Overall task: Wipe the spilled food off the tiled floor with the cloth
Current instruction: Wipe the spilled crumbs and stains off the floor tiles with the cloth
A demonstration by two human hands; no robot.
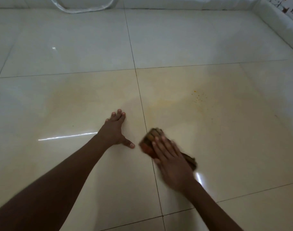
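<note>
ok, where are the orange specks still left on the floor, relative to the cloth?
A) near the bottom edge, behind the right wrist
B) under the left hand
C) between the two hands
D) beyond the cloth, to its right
D: the orange specks lie on the tile farther from the person than the cloth and to its right, apart from both hands.

Your left hand (pixel 115 130): palm down, fingers straight and spread, thumb splayed out to the side, arm stretched forward and bare. Your right hand (pixel 170 161): flat, fingers extended together and pointing forward-left, blurred, forearm bare and angled in from lower right.
</note>
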